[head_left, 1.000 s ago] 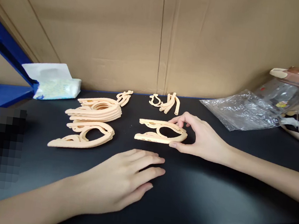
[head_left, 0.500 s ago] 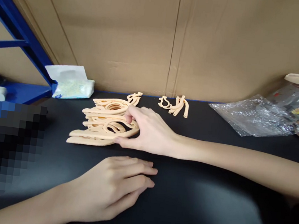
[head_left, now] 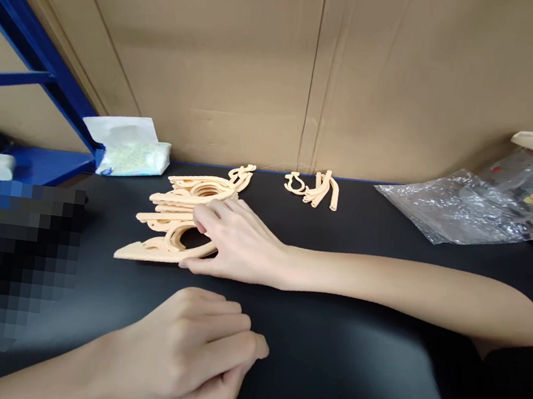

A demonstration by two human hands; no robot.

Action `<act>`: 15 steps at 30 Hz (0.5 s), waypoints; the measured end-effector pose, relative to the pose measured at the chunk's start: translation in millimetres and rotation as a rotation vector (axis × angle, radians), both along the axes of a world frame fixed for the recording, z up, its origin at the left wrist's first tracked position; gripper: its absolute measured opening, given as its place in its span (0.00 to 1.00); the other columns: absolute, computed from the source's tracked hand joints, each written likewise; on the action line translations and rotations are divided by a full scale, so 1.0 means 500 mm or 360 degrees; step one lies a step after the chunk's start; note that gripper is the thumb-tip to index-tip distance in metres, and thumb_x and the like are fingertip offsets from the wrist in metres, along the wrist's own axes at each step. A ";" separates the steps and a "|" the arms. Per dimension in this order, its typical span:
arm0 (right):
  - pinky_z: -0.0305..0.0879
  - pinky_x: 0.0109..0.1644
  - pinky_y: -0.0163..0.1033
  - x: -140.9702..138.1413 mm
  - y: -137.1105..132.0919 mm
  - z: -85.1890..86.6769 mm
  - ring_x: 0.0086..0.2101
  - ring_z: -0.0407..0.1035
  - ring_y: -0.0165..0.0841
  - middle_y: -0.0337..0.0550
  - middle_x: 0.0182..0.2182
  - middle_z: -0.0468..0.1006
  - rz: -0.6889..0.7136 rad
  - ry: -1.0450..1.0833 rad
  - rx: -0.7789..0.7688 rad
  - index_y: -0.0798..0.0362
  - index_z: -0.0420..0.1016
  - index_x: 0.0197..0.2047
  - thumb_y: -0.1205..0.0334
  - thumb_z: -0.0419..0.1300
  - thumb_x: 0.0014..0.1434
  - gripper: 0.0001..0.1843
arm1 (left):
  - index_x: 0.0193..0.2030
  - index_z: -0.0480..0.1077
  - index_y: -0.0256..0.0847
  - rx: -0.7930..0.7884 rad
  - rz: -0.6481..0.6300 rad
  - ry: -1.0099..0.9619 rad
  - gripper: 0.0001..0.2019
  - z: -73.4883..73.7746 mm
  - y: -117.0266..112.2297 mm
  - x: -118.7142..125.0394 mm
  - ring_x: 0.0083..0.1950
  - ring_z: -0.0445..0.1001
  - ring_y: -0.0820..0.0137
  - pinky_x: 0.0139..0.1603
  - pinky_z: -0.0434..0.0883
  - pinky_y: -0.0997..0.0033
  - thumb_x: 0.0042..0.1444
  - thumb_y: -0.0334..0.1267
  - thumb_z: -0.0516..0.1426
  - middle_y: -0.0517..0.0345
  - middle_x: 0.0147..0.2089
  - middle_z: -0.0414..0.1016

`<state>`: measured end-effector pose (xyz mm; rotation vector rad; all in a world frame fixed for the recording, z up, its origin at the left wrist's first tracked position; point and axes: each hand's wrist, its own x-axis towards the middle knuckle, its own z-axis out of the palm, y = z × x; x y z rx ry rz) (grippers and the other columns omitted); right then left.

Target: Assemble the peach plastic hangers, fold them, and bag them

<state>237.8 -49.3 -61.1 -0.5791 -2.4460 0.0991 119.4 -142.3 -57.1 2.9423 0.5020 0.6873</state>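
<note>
I see free tabletop [head_left: 348,365] R of L hand [head_left: 199,353]; R forearm [head_left: 359,275] & stacked hangers [head_left: 156,251] block reach twd back.

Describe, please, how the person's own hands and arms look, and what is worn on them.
The left hand and right hand are bare, with slim fingers; no glove, ring, watch or bracelet shows. Both forearms are slender, with no sleeve over them. The black area by the right elbow may be clothing; I cannot tell.
</note>
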 end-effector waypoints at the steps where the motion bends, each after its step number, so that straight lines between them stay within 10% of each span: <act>1: 0.59 0.45 0.41 -0.002 0.001 -0.003 0.39 0.63 0.37 0.47 0.38 0.71 -0.0006 -0.0007 0.0026 0.56 0.66 0.40 0.52 0.62 0.57 0.16 | 0.37 0.72 0.35 0.0000 0.0001 0.0001 0.12 0.000 0.000 0.000 0.21 0.59 0.71 0.20 0.54 0.68 0.53 0.21 0.50 0.61 0.21 0.67; 15: 0.57 0.52 0.46 0.007 0.007 -0.008 0.48 0.65 0.45 0.54 0.46 0.74 -0.0084 -0.0173 0.0303 0.60 0.72 0.45 0.39 0.54 0.61 0.29 | 0.39 0.70 0.38 -0.0003 0.0061 0.0039 0.10 0.007 -0.001 -0.003 0.22 0.60 0.71 0.22 0.56 0.70 0.57 0.24 0.50 0.62 0.23 0.67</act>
